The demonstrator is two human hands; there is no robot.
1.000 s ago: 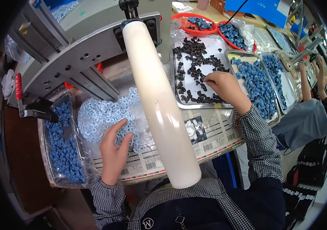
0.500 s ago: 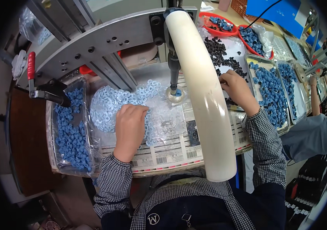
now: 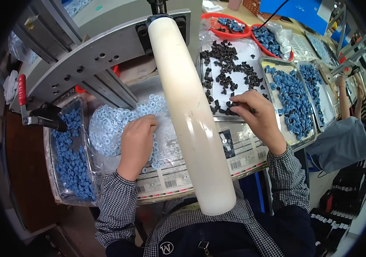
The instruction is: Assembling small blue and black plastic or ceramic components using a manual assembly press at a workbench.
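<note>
Right grip (image 3: 258, 115): thumb and index slightly apart, tips down among the black pieces (image 3: 225, 68) at the near edge of the white-lined tray (image 3: 245, 50); can't tell if one is pinched. Left grip (image 3: 136, 139): fingers curled, back of hand to camera, tips over the loose pale-blue rings (image 3: 155, 103); can't tell how closed, or if anything's in it. Ring heap (image 3: 105, 128) sits at 9 to 10 o'clock of my left, under clear plastic, probably to stop it spilling; rings thinned out beside it, black pieces scattered too, likely so singles come up easily. Trays look like they keep kinds apart: tray of blue parts (image 3: 69, 167) at 8 to 9 o'clock of my left, more blue parts (image 3: 294, 103) at 2 o'clock of my right, red bowls (image 3: 234, 37) at 11 to 12. White tube (image 3: 195, 111) runs between my grips, hiding mid-surface. Metal frame (image 3: 93, 51) at 11 o'clock of my left, red-handled lever (image 3: 22, 90) at 10. Writing: printed sheets (image 3: 183, 175) with barcodes cover the surface, presumably as a liner, text too small; dark card (image 3: 227, 143) unreadable; round emblem (image 3: 166, 248) on my chest.
</note>
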